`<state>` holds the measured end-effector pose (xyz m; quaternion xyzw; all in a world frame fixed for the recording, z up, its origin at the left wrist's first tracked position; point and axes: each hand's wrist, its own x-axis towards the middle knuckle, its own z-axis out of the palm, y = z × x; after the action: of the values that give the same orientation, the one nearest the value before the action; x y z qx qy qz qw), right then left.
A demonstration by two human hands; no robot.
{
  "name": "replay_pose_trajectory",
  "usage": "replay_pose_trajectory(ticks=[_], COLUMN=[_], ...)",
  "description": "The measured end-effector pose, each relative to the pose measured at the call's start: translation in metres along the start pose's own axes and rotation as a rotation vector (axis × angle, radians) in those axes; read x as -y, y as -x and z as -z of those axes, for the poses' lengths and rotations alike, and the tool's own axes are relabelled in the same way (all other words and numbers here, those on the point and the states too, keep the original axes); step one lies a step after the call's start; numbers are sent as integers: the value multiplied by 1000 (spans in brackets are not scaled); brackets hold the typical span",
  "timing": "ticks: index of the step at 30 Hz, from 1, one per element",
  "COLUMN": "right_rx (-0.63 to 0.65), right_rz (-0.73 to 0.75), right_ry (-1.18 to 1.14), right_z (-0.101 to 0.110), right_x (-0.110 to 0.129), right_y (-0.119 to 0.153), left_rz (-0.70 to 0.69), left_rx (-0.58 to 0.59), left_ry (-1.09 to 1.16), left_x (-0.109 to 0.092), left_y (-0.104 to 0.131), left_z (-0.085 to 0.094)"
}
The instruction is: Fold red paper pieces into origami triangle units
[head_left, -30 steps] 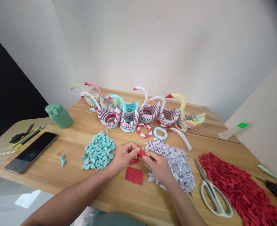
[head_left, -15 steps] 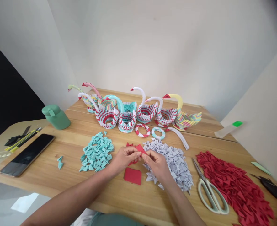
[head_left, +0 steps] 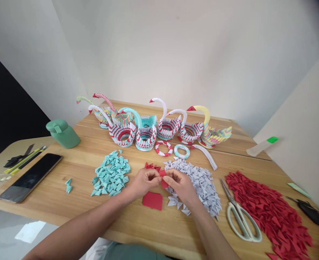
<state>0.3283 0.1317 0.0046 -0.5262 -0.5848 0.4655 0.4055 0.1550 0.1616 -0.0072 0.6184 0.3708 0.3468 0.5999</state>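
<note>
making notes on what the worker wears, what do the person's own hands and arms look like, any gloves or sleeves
The left hand and right hand are bare, without gloves. The left forearm and right forearm show no sleeve, watch or bracelet. Rings or nail polish are too small to tell.

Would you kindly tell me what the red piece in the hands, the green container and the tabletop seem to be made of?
Red piece: probably matte paper, as it looks thin, evenly coloured and bent.
Green container: perhaps plastic with a soft satin finish, judging by its even colour and rounded, moulded-looking shape.
Tabletop: wood or wood-look laminate, seemingly smooth; brown grain shows.
</note>
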Motion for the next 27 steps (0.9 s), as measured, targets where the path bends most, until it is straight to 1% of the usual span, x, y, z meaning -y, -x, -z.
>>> replay_pose_trajectory(ticks=[7,20,24,27], right_rx=[-94,-94,-84,-52], right_rz=[50,99,82,56], right_ry=[91,133,98,15], right_z=[-6,-6,-6,-5], right_x=[5,3,4,3], right_y=[4,4,4,4], left_rz=[6,-2,-24,-29], left_rx=[44,46,12,-63], left_ry=[-7,1,-5,37], left_x=[-1,1,-2,-8], left_y=[1,1,2,3], left_z=[-3,-3,-2,0])
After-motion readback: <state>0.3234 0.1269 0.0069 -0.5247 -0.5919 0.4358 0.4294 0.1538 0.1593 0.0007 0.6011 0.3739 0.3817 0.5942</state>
